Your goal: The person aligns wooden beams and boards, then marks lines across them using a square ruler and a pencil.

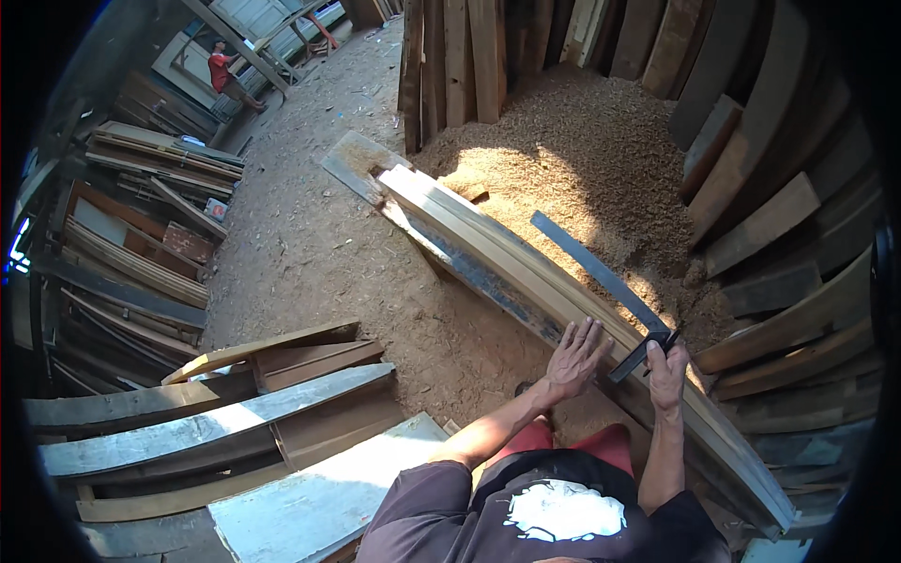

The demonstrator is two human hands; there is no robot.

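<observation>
A long stack of pale wooden planks [511, 253] lies slantwise on a narrow plank bench [349, 167] in front of me. My left hand [577, 360] rests flat on the planks with its fingers stretched out. Just to its right, my right hand [667, 368] grips a try square [601, 270] by its dark stock. The stock lies across the planks, and the long grey blade sticks out past their far edge, over the sawdust. Part of the stock is hidden by my right fingers. Whether they also hold something small, I cannot tell.
Wood shavings [601, 131] are heaped beyond the planks. Upright boards [460, 66] lean at the back and along the right. Stacked timber [141, 253] lines the left, and a whitish board [310, 497] lies near my left side. A person in red [221, 73] stands far off.
</observation>
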